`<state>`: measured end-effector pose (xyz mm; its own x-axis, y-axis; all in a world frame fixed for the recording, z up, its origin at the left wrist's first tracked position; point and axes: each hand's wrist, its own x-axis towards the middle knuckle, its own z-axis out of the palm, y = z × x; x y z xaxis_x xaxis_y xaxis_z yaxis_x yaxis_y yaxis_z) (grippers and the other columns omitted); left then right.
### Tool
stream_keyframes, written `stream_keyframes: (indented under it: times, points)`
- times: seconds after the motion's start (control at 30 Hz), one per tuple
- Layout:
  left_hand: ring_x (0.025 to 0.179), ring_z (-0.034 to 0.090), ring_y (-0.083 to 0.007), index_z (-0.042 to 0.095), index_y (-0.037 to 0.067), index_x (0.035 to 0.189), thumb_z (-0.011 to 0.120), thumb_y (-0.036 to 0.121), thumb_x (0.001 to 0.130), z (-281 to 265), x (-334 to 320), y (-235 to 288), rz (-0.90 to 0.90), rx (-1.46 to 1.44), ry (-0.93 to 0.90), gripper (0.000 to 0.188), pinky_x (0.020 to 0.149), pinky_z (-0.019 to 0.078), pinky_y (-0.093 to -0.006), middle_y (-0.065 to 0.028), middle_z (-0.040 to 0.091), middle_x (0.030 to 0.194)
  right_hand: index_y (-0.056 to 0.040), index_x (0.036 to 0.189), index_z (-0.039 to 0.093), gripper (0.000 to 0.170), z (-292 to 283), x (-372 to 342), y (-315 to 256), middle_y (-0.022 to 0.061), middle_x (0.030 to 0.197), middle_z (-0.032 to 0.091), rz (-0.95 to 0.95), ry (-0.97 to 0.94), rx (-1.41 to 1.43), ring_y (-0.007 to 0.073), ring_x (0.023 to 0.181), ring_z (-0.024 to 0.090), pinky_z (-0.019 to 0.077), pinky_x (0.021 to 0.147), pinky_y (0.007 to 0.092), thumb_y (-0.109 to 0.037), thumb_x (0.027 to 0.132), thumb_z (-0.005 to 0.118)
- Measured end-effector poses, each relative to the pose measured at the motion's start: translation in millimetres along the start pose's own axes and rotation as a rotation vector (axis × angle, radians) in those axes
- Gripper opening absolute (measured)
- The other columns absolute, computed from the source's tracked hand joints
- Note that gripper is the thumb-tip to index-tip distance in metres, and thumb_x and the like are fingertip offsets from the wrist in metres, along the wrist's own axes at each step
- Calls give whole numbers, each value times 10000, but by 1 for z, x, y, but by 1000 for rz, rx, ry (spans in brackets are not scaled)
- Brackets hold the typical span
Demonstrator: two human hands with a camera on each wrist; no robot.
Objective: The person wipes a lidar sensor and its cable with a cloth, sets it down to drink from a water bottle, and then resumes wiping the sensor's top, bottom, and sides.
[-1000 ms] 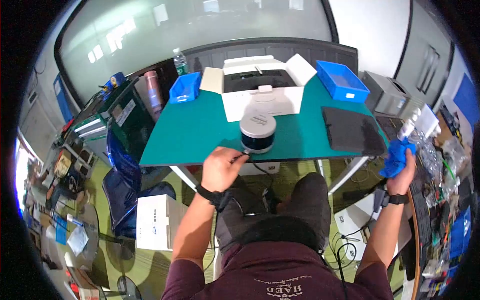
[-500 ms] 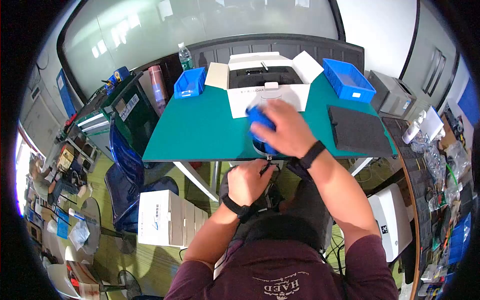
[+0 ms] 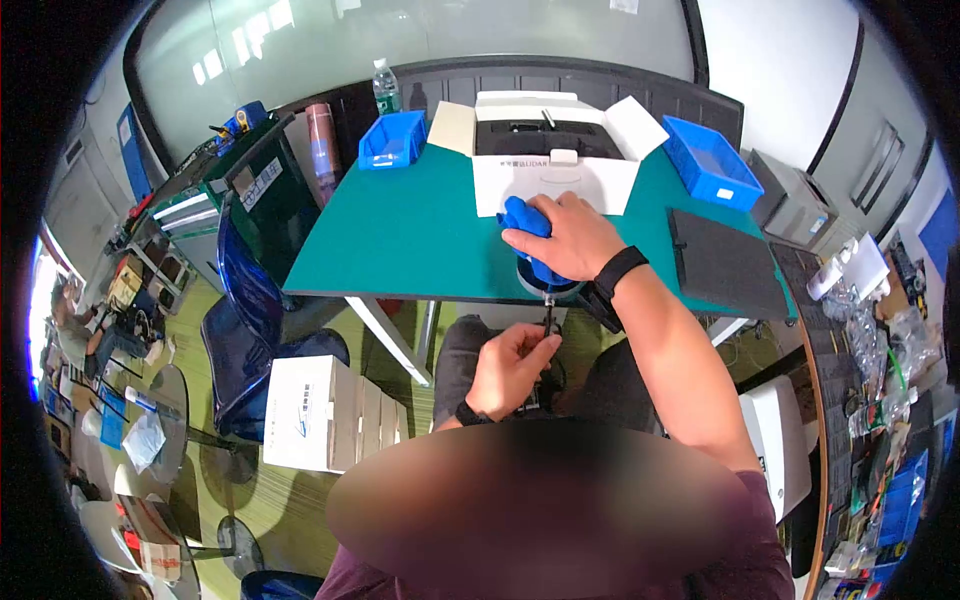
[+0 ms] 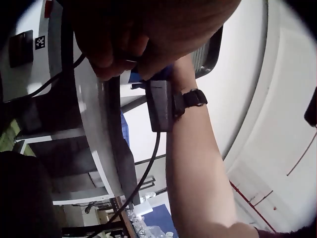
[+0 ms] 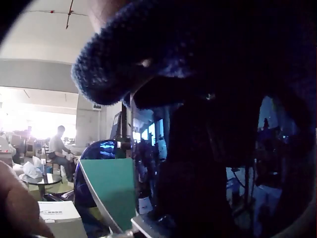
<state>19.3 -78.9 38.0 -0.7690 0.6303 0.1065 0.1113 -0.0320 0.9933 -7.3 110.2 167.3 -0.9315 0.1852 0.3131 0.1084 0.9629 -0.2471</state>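
At the table's near edge stands a cylindrical lidar sensor (image 5: 193,168) with a glossy dark side. A blue cloth (image 3: 527,222) covers its top and much of its side in the head view. My right hand (image 3: 575,240) grips that cloth and presses it onto the sensor, fingers wrapped over the far side. Just below the edge, my left hand (image 3: 508,372) pinches the sensor's cable (image 3: 549,318) near its metal connector. In the right wrist view the cloth (image 5: 104,69) lies against the glossy band, which mirrors the room.
Behind the sensor, an open white box (image 3: 510,192) with black foam stands on the green table (image 3: 420,230). Blue bins (image 3: 393,140) flank it on both sides. A black foam sheet (image 3: 725,265) lies at right. White cartons (image 3: 305,415) stand on the floor at left.
My right hand has brought the blue cloth from the far right onto the sensor. The left hand has shifted right and lower, still holding the cable.
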Motion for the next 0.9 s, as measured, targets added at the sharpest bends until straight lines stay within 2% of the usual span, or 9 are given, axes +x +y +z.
stream_keyframes:
  times: [0.07,0.1,0.33,0.37,0.47,0.6,0.73,0.8,0.9]
  points:
    - [713,626,-70,695,-26,1079,726,241,1007,2,0,1,-13,-29,-12,278,611,506,-258,-15,696,820,-111,1324,647,699,1,7,3,288,1160,627,26,-55,55,474,1143,625,505,963,527,-686,929,604]
    - [713,623,-67,692,-18,1084,721,247,1012,3,0,1,-35,-60,-29,276,603,503,-253,-7,691,823,-47,1263,664,693,5,12,7,279,1086,670,-1,-18,43,465,1061,661,518,926,508,-658,940,615]
    - [758,641,-70,688,-9,1081,706,269,1024,0,-1,-9,-57,-43,-68,284,600,508,-244,-14,693,858,-47,1197,700,656,15,33,32,264,1103,733,53,-25,284,434,1053,699,537,936,487,-642,934,622]
    - [760,642,-70,688,-9,1082,706,270,1024,1,-1,-9,-59,-41,-51,286,601,508,-245,-15,693,860,13,1220,686,644,15,34,34,212,1107,751,68,-50,300,329,1009,726,538,911,395,-575,959,668]
    - [761,641,-69,689,-9,1087,707,270,1022,1,-1,-9,-53,-37,-36,288,605,510,-246,-17,693,859,-41,1215,710,632,21,34,41,240,1098,747,92,-46,479,410,1049,713,535,950,459,-604,935,653]
    - [769,644,-72,692,-10,1098,713,261,1017,1,0,-6,-89,-43,-37,283,620,514,-245,-24,695,857,-48,1166,746,588,22,32,53,175,1031,770,166,-139,686,340,948,729,537,879,417,-586,947,656]
    - [791,660,-89,690,-17,1105,739,227,997,-2,0,-9,-44,-79,-15,271,647,526,-261,-29,698,857,-30,1076,766,578,22,26,72,178,985,770,233,-23,597,343,928,729,533,876,412,-580,927,666]
    - [807,669,-111,684,-33,1113,773,195,967,-6,3,-9,99,34,41,285,678,539,-289,-54,710,890,-46,1035,771,514,17,14,86,232,1001,751,345,67,507,401,1006,712,529,909,450,-539,924,676]
    - [790,689,-180,685,-17,1095,819,159,908,-14,10,10,314,233,166,290,693,541,-319,-118,707,983,-32,927,743,405,26,-19,105,264,1005,710,164,343,136,466,1024,656,515,912,539,-434,919,704]
